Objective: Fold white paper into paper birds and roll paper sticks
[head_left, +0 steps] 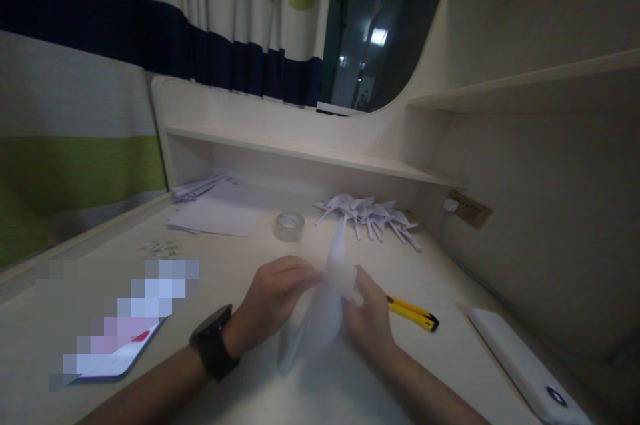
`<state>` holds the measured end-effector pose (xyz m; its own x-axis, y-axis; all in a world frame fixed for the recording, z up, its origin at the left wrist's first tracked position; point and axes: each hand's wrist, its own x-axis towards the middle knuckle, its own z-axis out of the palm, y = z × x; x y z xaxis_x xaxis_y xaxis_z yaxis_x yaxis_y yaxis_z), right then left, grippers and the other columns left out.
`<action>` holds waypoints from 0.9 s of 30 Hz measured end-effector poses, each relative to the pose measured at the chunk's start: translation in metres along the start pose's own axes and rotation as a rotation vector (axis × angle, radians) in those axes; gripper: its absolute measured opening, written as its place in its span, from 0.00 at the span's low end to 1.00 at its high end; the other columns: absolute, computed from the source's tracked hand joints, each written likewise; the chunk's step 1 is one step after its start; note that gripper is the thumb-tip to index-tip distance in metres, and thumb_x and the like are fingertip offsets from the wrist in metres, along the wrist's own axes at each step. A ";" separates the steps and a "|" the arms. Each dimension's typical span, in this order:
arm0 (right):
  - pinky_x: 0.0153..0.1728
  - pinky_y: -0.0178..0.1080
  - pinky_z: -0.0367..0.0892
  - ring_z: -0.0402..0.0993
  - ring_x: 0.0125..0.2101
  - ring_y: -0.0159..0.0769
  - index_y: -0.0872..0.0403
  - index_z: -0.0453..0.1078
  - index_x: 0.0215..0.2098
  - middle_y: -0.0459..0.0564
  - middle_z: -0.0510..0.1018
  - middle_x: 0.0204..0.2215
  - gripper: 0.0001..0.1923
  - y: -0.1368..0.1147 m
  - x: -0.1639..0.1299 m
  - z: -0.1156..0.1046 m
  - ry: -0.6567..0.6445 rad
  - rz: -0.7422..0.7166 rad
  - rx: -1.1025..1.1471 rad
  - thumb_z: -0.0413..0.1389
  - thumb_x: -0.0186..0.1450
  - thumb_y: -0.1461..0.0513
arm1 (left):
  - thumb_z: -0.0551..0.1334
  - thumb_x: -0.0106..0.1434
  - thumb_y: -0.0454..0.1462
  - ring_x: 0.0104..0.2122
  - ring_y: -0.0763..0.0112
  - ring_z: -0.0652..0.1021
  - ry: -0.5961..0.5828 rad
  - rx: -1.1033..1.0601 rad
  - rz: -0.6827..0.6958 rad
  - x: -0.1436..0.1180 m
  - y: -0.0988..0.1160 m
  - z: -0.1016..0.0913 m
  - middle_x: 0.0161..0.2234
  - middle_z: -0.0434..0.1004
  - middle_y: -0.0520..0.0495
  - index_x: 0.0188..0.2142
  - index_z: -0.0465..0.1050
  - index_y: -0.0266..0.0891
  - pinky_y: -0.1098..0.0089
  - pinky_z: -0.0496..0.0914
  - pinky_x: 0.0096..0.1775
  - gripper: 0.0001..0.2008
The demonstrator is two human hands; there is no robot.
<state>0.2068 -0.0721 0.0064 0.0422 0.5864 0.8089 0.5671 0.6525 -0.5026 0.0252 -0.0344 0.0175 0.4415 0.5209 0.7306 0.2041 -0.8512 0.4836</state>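
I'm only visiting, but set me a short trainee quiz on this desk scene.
1. True or false: the hand nearest the yellow-and-black cutter knife touches the blurred white paper sheet.
2. Which wrist wears the black-strapped watch: A, right; B, left?
3. Fill in: the clear, ring-shaped tape roll lies between the flat white paper stack and the ___.

Key: 1. True, the right hand. 2. B. 3. white paper pinwheels.

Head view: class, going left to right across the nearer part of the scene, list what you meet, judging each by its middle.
Phone, black watch, left hand, white paper, right hand, yellow cutter, long white object.
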 end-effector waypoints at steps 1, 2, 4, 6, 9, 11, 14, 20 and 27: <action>0.28 0.35 0.66 0.69 0.27 0.35 0.52 0.64 0.26 0.46 0.71 0.25 0.06 -0.001 -0.001 0.000 0.016 0.004 0.005 0.51 0.60 0.68 | 0.57 0.66 0.34 0.35 0.68 0.77 0.004 0.003 0.002 0.000 0.001 0.001 0.35 0.78 0.46 0.39 0.77 0.41 0.69 0.69 0.38 0.09; 0.27 0.35 0.66 0.69 0.27 0.35 0.52 0.63 0.26 0.45 0.71 0.24 0.06 -0.003 -0.001 0.001 0.034 0.006 0.007 0.51 0.60 0.68 | 0.57 0.66 0.34 0.35 0.68 0.77 0.008 0.003 0.001 0.000 0.003 0.002 0.34 0.78 0.46 0.39 0.77 0.41 0.69 0.69 0.38 0.09; 0.27 0.35 0.66 0.69 0.26 0.34 0.52 0.64 0.26 0.44 0.71 0.24 0.06 -0.006 -0.001 0.001 0.053 0.021 0.005 0.52 0.60 0.68 | 0.57 0.66 0.35 0.35 0.68 0.76 0.017 -0.001 -0.017 0.001 0.004 0.004 0.34 0.78 0.46 0.39 0.77 0.40 0.70 0.69 0.38 0.09; 0.28 0.35 0.66 0.69 0.26 0.34 0.52 0.64 0.26 0.45 0.72 0.24 0.07 -0.008 -0.001 0.000 0.034 0.040 0.006 0.52 0.61 0.68 | 0.57 0.66 0.35 0.35 0.68 0.76 0.010 -0.011 -0.036 0.002 0.005 0.005 0.34 0.78 0.46 0.38 0.76 0.40 0.70 0.69 0.37 0.08; 0.29 0.35 0.64 0.68 0.27 0.34 0.53 0.63 0.26 0.46 0.70 0.24 0.08 -0.008 0.001 -0.002 0.002 -0.015 -0.008 0.52 0.62 0.68 | 0.57 0.65 0.35 0.34 0.68 0.76 -0.010 -0.032 -0.084 0.005 0.005 0.004 0.32 0.77 0.47 0.35 0.75 0.39 0.71 0.68 0.37 0.08; 0.29 0.37 0.63 0.66 0.28 0.35 0.53 0.63 0.26 0.47 0.70 0.25 0.08 -0.006 0.001 -0.004 -0.016 -0.128 -0.065 0.51 0.63 0.68 | 0.58 0.65 0.35 0.31 0.70 0.75 -0.023 -0.057 -0.182 0.006 0.006 0.004 0.29 0.76 0.48 0.31 0.74 0.38 0.72 0.68 0.34 0.08; 0.30 0.39 0.61 0.65 0.30 0.37 0.54 0.64 0.28 0.50 0.71 0.26 0.07 -0.001 -0.001 -0.004 -0.030 -0.304 -0.222 0.50 0.64 0.68 | 0.56 0.64 0.37 0.24 0.73 0.73 -0.040 -0.153 -0.381 0.006 0.007 0.007 0.25 0.74 0.51 0.29 0.73 0.38 0.75 0.66 0.27 0.10; 0.28 0.39 0.56 0.64 0.28 0.37 0.53 0.66 0.30 0.49 0.69 0.23 0.07 0.005 -0.002 -0.005 -0.058 -0.443 -0.409 0.49 0.64 0.68 | 0.56 0.64 0.42 0.25 0.70 0.73 -0.021 -0.349 -0.494 0.006 0.006 0.016 0.25 0.74 0.50 0.30 0.73 0.36 0.73 0.68 0.26 0.13; 0.31 0.41 0.59 0.66 0.31 0.38 0.53 0.66 0.33 0.50 0.71 0.26 0.05 0.024 0.007 -0.013 0.055 -0.354 -0.388 0.51 0.64 0.69 | 0.58 0.64 0.43 0.35 0.64 0.78 -0.135 -0.385 -0.505 0.004 0.003 0.016 0.38 0.80 0.45 0.42 0.76 0.38 0.69 0.71 0.34 0.14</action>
<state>0.2319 -0.0588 0.0036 -0.1701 0.3298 0.9286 0.8170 0.5741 -0.0542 0.0417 -0.0364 0.0139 0.4842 0.8168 0.3135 0.0986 -0.4070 0.9081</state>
